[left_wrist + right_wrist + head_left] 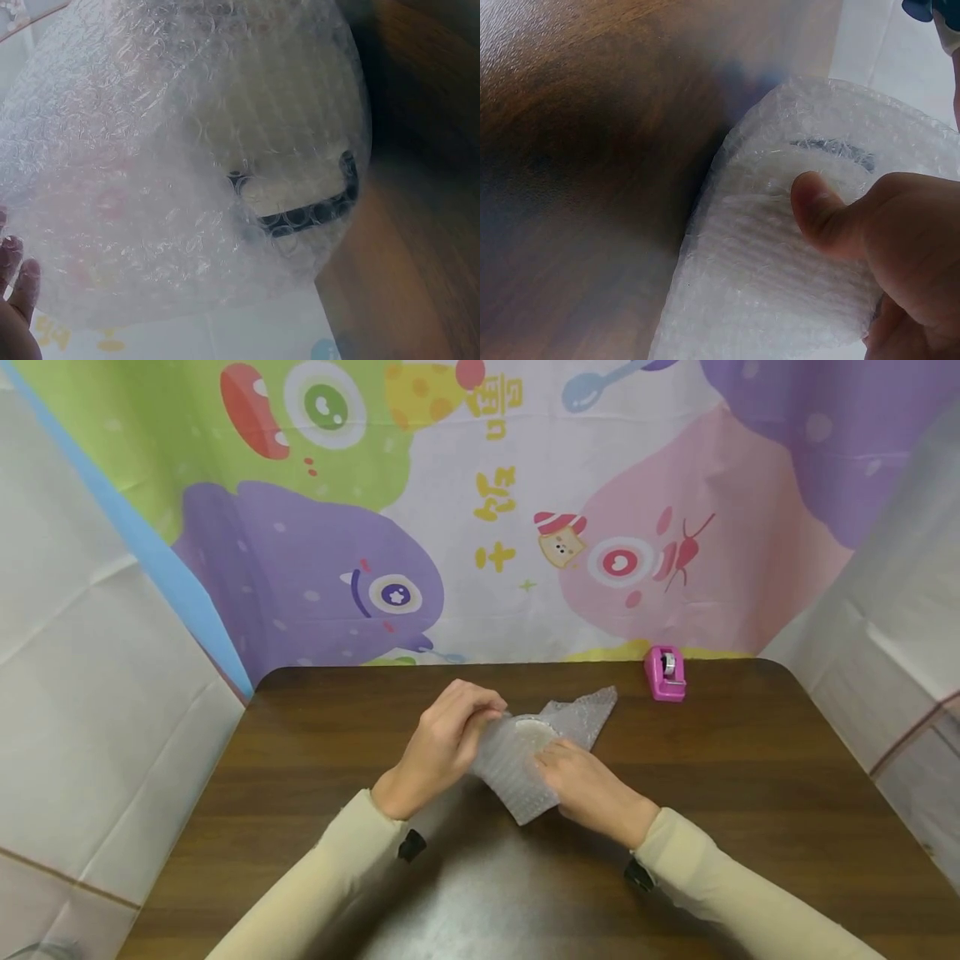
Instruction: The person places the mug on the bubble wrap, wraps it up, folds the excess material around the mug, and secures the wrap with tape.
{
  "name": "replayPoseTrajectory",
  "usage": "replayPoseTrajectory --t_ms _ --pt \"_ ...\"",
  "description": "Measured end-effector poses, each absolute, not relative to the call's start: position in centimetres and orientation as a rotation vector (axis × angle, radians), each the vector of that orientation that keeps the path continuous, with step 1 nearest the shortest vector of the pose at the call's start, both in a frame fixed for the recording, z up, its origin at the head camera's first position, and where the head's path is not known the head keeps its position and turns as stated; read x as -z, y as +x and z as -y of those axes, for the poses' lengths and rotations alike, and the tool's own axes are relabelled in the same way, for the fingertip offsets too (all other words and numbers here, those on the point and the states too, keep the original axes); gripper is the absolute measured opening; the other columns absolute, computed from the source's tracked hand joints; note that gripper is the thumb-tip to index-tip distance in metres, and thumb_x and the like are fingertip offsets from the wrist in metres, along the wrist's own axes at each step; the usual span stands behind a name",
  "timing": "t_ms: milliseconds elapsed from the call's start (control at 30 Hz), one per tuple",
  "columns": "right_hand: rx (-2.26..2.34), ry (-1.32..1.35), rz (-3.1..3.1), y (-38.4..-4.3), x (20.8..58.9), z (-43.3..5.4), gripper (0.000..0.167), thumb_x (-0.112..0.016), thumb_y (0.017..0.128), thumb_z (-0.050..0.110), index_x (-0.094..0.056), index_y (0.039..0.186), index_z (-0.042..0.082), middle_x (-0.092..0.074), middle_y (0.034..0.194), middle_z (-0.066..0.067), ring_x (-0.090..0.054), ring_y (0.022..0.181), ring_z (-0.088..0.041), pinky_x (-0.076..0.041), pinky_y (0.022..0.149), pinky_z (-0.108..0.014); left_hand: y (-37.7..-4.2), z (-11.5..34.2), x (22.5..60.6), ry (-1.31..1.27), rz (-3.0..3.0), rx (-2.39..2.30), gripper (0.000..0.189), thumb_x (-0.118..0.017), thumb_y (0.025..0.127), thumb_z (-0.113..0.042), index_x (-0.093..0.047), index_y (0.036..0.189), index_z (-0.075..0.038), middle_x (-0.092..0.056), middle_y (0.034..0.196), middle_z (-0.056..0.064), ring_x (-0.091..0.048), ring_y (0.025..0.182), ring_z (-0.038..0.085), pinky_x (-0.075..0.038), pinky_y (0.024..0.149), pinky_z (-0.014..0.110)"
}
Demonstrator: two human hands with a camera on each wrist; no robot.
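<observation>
A sheet of bubble wrap (517, 781) is folded about a pale, round-rimmed thing (534, 727) above the table. In the left wrist view the wrapped thing (300, 112) looks cream-coloured with a black curved strip; the wrap blurs its kind. My left hand (450, 727) pinches the wrap's upper left edge. My right hand (592, 785) grips the bundle from the right. In the right wrist view the thumb of that hand (900, 240) presses the bubble wrap (742, 300) over the thing, with fingers partly hidden beneath. One corner of wrap sticks out at the far right.
A pink tape dispenser (666, 675) stands at the back right of the brown wooden table (337, 760). Behind the table hangs a cartoon-printed cloth (465, 610); pale sheets (97, 635) close off both sides.
</observation>
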State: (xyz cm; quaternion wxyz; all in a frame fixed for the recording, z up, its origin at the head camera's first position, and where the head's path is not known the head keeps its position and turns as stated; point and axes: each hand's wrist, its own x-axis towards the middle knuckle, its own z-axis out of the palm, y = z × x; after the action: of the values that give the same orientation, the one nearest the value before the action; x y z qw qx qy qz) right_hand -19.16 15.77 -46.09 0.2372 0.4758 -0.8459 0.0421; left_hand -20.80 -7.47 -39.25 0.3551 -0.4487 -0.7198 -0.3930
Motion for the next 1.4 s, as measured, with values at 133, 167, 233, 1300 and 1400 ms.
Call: replayPoseTrajectory --t_ms 133,167,233,1300,1400 --pt "-0.141 1.311 2.3 -19.2 46.1 -15.8 0.031 -0.075 0.07 -0.011 -0.061 0.089 0.008 -0.065 0.082 -0.004 -0.066 0.085 -0.024 -0.052 0.085 -0.038 -21.0 7.0 39.1 -1.104 1.864 0.934 0.01 -0.065 0.1 -0.014 -0.069 0.101 -0.004 -0.067 0.098 0.006 -0.06 0.087 0.021 -0.049 0.079 0.032" --pt "-0.156 1.315 2.295 -19.2 46.1 -15.8 0.031 -0.076 0.07 -0.01 -0.061 0.089 0.009 -0.066 0.083 -0.003 -0.066 0.085 -0.023 -0.052 0.084 -0.037 -21.0 7.0 39.0 -1.076 1.866 0.899 0.011 -0.067 0.1 -0.015 -0.071 0.1 -0.005 -0.065 0.097 0.006 -0.058 0.084 0.021 -0.047 0.077 0.034" --pt "-0.181 1.322 2.289 -19.2 46.2 -15.8 0.032 -0.078 0.072 -0.008 -0.064 0.093 0.01 -0.067 0.086 -0.002 -0.066 0.087 -0.022 -0.052 0.084 -0.036 -21.0 6.8 38.9 -1.02 1.865 0.82 0.01 -0.072 0.097 -0.018 -0.075 0.099 -0.008 -0.061 0.091 0.005 -0.054 0.078 0.021 -0.043 0.071 0.035" --pt "-0.245 1.342 2.275 -19.0 46.1 -16.2 0.048 -0.076 0.07 -0.007 -0.072 0.112 0.017 -0.074 0.117 -0.002 -0.067 0.112 -0.022 -0.051 0.098 -0.038 -17.4 7.2 43.1 -1.132 2.131 0.84 0.071 -0.067 0.09 -0.014 -0.038 0.153 0.0 -0.077 0.117 0.01 -0.051 0.047 0.003 -0.04 0.048 0.012" --pt "-0.247 1.338 2.259 -19.1 46.3 -16.2 0.037 -0.073 0.08 -0.001 -0.072 0.11 0.02 -0.074 0.117 -0.001 -0.067 0.112 -0.021 -0.052 0.097 -0.037 -17.1 7.4 43.9 -1.203 2.149 0.805 0.074 -0.066 0.085 -0.005 -0.038 0.153 0.002 -0.073 0.126 0.011 -0.07 0.079 0.012 -0.055 0.07 0.018"
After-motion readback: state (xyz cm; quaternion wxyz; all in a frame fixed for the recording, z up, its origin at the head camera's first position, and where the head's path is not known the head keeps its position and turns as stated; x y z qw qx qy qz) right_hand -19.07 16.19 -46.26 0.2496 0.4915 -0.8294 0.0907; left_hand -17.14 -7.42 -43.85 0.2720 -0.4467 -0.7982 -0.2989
